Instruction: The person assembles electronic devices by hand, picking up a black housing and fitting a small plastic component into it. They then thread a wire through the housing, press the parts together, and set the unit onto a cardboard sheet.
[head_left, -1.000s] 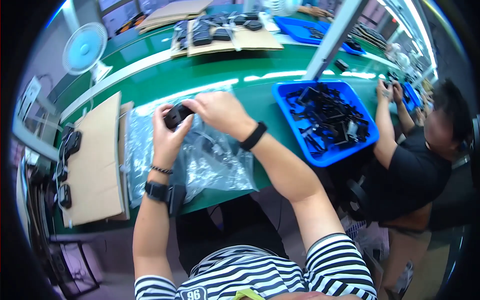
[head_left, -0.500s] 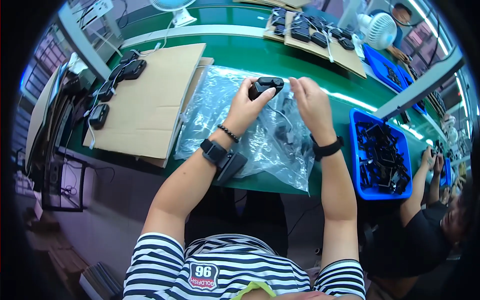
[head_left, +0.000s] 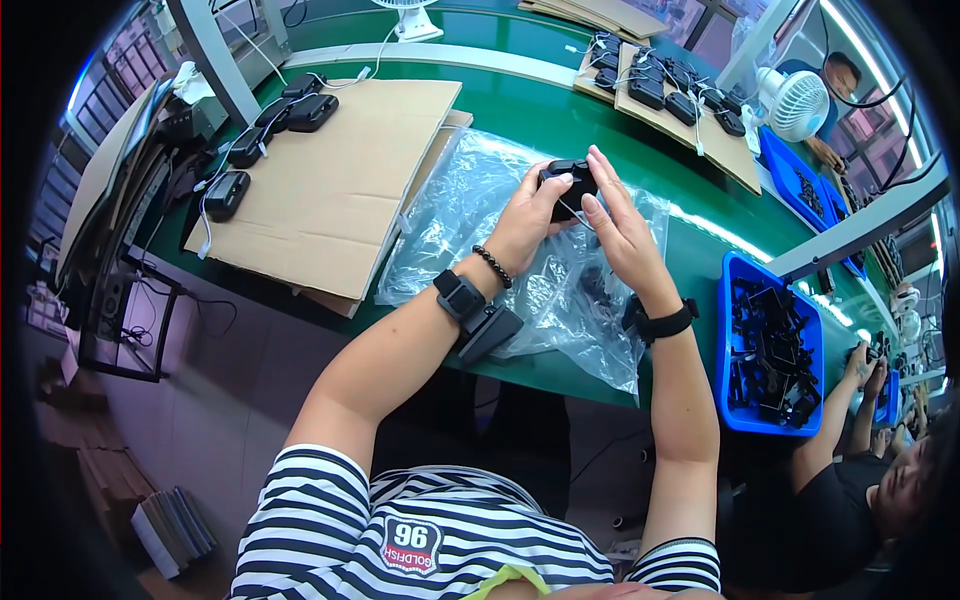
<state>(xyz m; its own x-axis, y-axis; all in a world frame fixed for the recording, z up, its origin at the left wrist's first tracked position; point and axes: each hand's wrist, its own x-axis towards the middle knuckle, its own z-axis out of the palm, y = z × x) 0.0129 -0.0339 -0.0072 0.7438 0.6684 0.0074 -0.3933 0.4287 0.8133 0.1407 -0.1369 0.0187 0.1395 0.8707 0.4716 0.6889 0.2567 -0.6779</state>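
Observation:
A small black plastic device (head_left: 574, 170) with a light cable (head_left: 577, 214) is held over a clear plastic bag (head_left: 450, 205). My left hand (head_left: 524, 225) is closed round its left side, thumb on top. Against its right side lies my right hand (head_left: 624, 228), fingers stretched out and close together, thumb apart. The underside of the device is hidden by my hands. Dark items, too blurred to name, show through the bag below.
To the left, cardboard sheets (head_left: 330, 190) carry several similar black devices (head_left: 227, 195) with cables. More devices (head_left: 648, 92) lie on cardboard at the back. On the right stands a blue bin (head_left: 727, 350) of black parts, near a co-worker's arm (head_left: 826, 440). A metal post (head_left: 860, 228) rises behind the bin.
My right hand has moved from beside the device onto its right side, with its fingers straightened. My left hand still holds the device. The whole view has shifted slightly.

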